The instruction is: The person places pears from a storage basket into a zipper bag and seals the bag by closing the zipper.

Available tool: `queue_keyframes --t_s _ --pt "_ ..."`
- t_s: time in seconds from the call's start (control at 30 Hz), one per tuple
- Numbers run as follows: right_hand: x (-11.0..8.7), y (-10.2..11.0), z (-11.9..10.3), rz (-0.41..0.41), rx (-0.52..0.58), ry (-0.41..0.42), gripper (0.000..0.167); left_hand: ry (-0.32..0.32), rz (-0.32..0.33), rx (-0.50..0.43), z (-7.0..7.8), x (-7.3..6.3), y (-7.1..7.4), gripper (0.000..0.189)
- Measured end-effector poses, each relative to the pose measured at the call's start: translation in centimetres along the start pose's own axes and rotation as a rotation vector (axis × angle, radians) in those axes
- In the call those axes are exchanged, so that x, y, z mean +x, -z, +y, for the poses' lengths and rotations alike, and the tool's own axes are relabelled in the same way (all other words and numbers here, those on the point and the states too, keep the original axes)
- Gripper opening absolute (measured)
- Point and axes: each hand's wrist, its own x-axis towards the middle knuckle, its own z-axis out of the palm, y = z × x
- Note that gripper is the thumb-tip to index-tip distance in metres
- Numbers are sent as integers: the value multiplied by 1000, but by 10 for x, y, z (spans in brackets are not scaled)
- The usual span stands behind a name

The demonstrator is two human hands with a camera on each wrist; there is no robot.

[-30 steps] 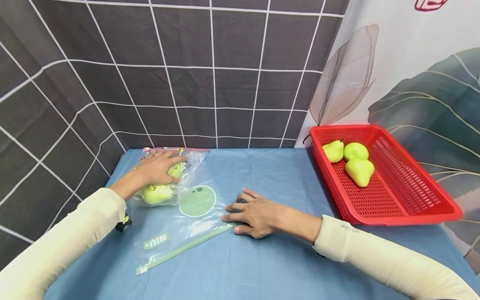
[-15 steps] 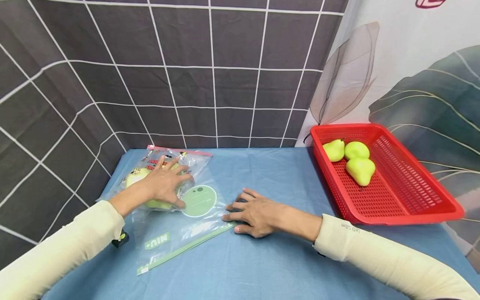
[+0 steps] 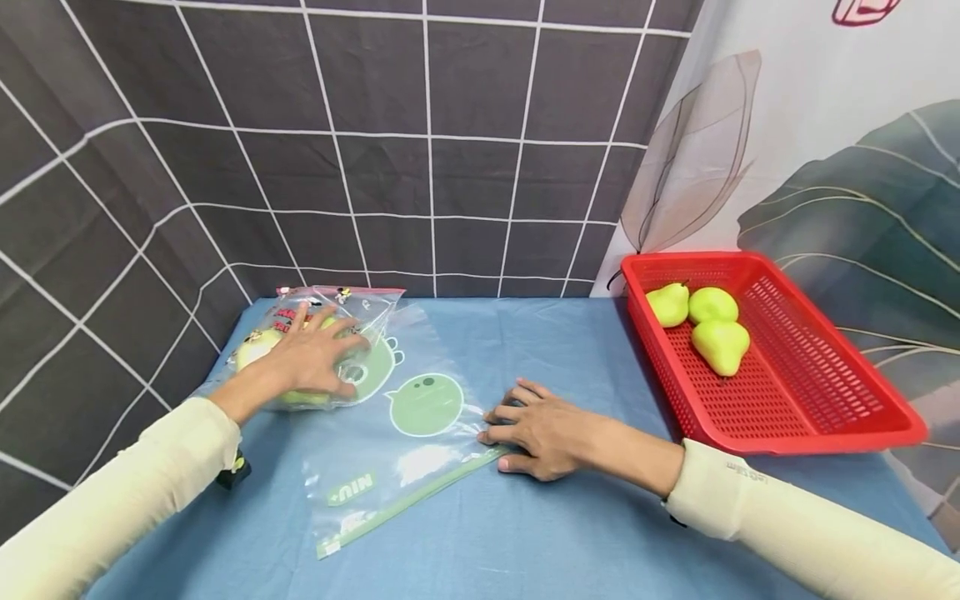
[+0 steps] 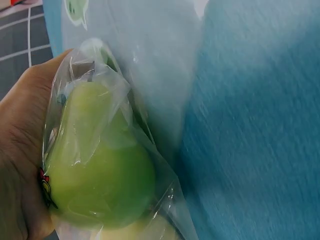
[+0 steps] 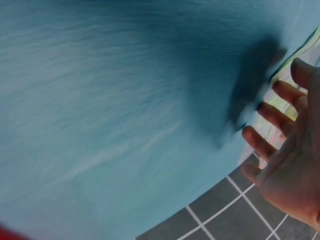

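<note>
My left hand (image 3: 311, 354), fingers spread, rests over a clear zip bag (image 3: 371, 302) with a red top strip and cartoon prints. Green pears show through its plastic; in the left wrist view one pear (image 4: 100, 165) lies stem away, beside the palm. Flat on the cloth lies a second clear zip bag (image 3: 405, 462) with green prints and a green zip edge, its far left part overlapped by the pear bag. My right hand (image 3: 551, 433) touches this flat bag's right edge with loosely bent fingertips (image 5: 255, 140).
A red plastic basket (image 3: 817, 433) stands at the right with 3 green pears (image 3: 720, 343) at its left end. Blue cloth (image 3: 570, 533) covers the table. Behind it hangs a dark curtain (image 3: 472, 175) with white grid lines. A small black object (image 3: 234, 473) shows by my left cuff.
The flat bag has slid right together with my right hand, baring another green print. My left hand shifted right over the pear bag, then back left with it; its red strip moved left too.
</note>
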Motion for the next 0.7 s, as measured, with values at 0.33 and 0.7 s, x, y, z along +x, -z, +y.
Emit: queue_keyframes --t_s 0.33,0.7 --pt "-28 13 14 -5 -211 -121 36 37 8 -22 -15 -7 2 81" --pt "-44 23 26 -8 -202 -178 38 77 -18 -20 -25 -11 5 82"
